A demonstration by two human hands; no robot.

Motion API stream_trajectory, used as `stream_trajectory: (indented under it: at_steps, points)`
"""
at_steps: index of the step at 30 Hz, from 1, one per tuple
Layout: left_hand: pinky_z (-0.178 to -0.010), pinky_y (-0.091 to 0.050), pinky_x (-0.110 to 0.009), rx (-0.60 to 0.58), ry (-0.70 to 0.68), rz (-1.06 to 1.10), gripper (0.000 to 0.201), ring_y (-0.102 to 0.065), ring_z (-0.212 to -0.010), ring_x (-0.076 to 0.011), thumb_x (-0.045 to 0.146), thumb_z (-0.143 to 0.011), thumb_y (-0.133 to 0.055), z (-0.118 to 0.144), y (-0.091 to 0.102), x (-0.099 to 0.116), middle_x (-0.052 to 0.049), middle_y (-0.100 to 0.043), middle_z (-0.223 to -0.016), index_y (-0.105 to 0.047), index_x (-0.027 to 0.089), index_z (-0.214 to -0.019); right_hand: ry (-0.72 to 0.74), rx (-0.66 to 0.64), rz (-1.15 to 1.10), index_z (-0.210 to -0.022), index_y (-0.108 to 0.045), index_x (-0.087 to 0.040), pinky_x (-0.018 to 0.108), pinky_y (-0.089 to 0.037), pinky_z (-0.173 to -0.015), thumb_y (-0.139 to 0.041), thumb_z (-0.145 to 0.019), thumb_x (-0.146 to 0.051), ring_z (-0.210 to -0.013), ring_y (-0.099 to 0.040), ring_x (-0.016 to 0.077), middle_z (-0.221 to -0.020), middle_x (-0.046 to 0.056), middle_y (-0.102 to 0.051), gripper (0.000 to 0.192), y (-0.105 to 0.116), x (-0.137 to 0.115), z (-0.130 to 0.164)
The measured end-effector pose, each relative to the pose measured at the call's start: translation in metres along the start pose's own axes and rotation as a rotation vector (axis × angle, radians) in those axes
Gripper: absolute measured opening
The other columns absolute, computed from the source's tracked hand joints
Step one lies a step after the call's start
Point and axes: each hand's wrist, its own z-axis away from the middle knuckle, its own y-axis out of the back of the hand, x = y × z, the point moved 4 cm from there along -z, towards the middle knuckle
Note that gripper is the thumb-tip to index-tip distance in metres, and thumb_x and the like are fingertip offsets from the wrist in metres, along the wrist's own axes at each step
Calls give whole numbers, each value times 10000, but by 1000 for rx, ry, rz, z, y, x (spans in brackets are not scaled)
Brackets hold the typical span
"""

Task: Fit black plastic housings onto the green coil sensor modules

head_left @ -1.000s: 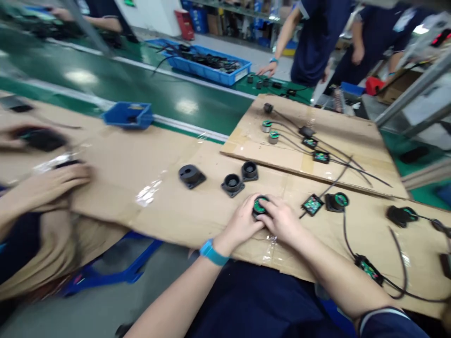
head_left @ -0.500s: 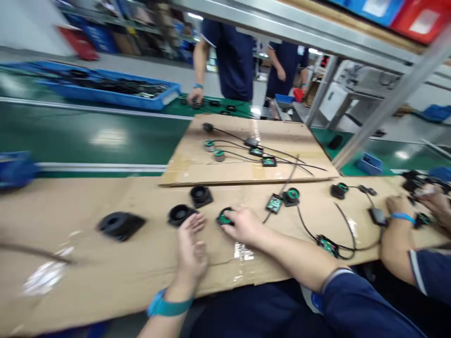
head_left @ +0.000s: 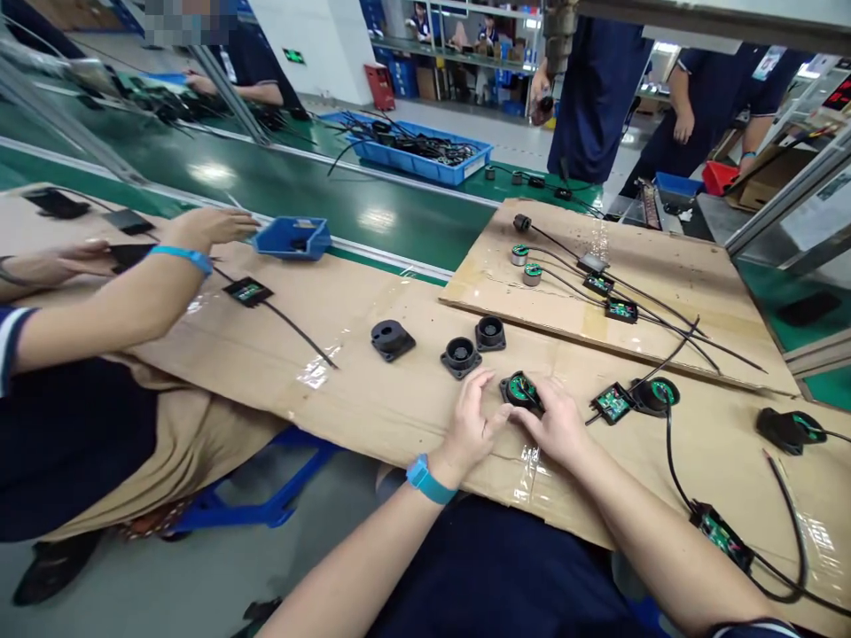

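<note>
While our left grip [head_left: 469, 427] spreads beside black housing [head_left: 506, 392], our right grip [head_left: 559, 422] pinches its right side on worktop [head_left: 399, 412]; green board [head_left: 518, 390] already sits inside, we see none in two neighbouring housings [head_left: 461, 361].

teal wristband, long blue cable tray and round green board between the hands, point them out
Teal wristband [head_left: 436, 486], head view: strap.
Long blue tray [head_left: 407, 162], head view: front wall.
Green board [head_left: 517, 391], head view: its face.

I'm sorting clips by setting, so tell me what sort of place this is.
Probably an electronics assembly workshop: the right hand touches a black housing with a green circuit board, and a blue tray beyond holds heaped black cables.
</note>
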Motion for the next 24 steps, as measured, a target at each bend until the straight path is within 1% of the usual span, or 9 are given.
stream_trajectory:
  at_steps: [3, 4, 6, 9, 11, 13, 18, 21, 24]
  points:
    - [-1008, -521, -449, -46, 231, 98, 426, -604, -1191, -265, 372, -956, -569, -8, -11, -2, -165, -585, -1321, -492, 174, -1325, -286, -48, -163, -1308, -610, -147, 382, -569, -847, -612, -933, -442, -917, -690, 228, -1170, 131, -714, 478, 16, 7, -2]
    - [-976, -539, -434, -102, 310, 141, 402, -628, -1148, -257, 335, -943, -574, -12, -16, -3, -159, -606, -1298, -509, 172, -1305, -358, -91, -190, -1266, -635, -143, 354, -565, -794, -605, -931, -438, -846, -690, 209, -1116, 120, -730, 447, 21, 9, -3]
    - [-959, -545, -417, -254, 390, 201, 367, -650, -1100, -252, 254, -885, -610, -23, -27, -4, -135, -648, -1243, -565, 173, -1240, -404, -238, -181, -1165, -689, -149, 314, -540, -750, -654, -886, -392, -784, -684, 190, -1004, 86, -751, 371, 30, 7, -9]
    - [-992, -519, -408, -441, 421, 259, 363, -642, -1102, -248, 176, -796, -651, -37, -35, -3, -95, -688, -1173, -630, 178, -1157, -371, -393, -69, -986, -737, -172, 273, -490, -679, -694, -830, -272, -697, -663, 168, -795, 28, -737, 191, 43, -1, -22]
    - [-985, -514, -399, -515, 480, 308, 381, -642, -1084, -242, 181, -756, -693, -45, -36, -4, -82, -699, -1139, -641, 174, -1134, -318, -362, 2, -871, -737, -185, 268, -464, -657, -647, -859, -220, -673, -648, 161, -738, 16, -720, 97, 52, -7, -34]
    - [-958, -515, -385, -573, 565, 333, 394, -653, -1022, -224, 187, -718, -736, -51, -37, -7, -67, -709, -1071, -648, 167, -1101, -228, -309, 41, -813, -727, -197, 272, -463, -692, -613, -892, -193, -723, -656, 163, -776, 19, -730, 139, 57, -13, -47]
    - [-822, -527, -330, -677, 699, 257, 386, -652, -838, -177, 170, -595, -838, -71, -37, -16, -22, -695, -884, -654, 151, -934, -168, -305, 85, -795, -710, -203, 266, -457, -674, -627, -903, -189, -721, -653, 165, -761, 18, -722, 136, 54, -14, -65]
    - [-742, -515, -293, -751, 669, 189, 393, -638, -795, -164, 186, -573, -860, -78, -38, -17, -4, -676, -839, -641, 150, -897, -168, -334, 76, -811, -708, -205, 269, -454, -678, -644, -896, -185, -728, -652, 166, -771, 15, -722, 108, 55, -14, -62]
    - [-690, -493, -276, -753, 626, 109, 382, -628, -762, -162, 201, -583, -847, -80, -38, -16, 1, -674, -808, -631, 159, -895, -143, -345, 61, -841, -705, -203, 277, -461, -718, -657, -887, -168, -772, -657, 174, -825, 24, -726, 75, 57, -16, -54]
